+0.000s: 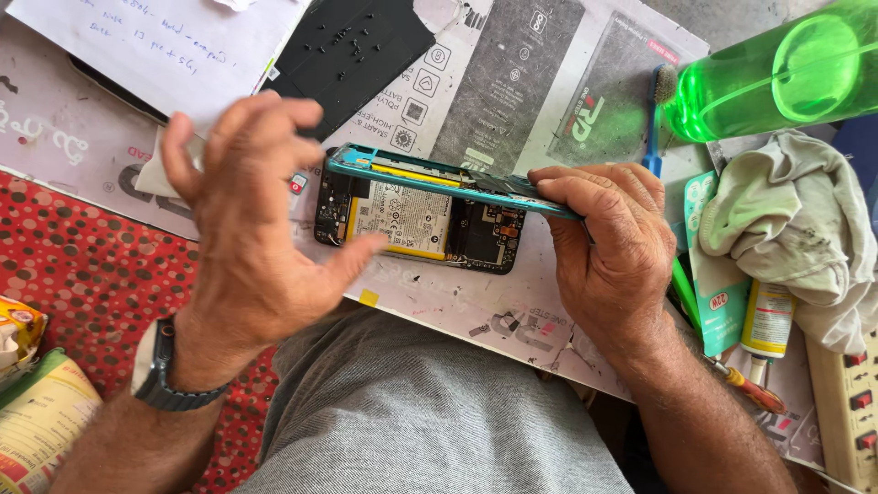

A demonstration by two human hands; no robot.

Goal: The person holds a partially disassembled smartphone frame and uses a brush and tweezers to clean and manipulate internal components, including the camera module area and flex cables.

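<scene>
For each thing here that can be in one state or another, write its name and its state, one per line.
Phone: opened, battery and boards bare.
Teal cover: lifted off, tilted on edge.
Right hand: gripping the cover's end.
Left hand: open, fingers spread, beside the phone.
Screws: loose on the black mat.
Green bottle: lying on its side.
Cloth: crumpled.

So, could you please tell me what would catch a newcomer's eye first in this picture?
At the centre lies an opened phone with its battery and circuit boards bare; the right hand lifts its teal back cover along one edge while the left hand spreads open beside it. At top right a bright green bottle lies on its side, above a crumpled rag.
</scene>
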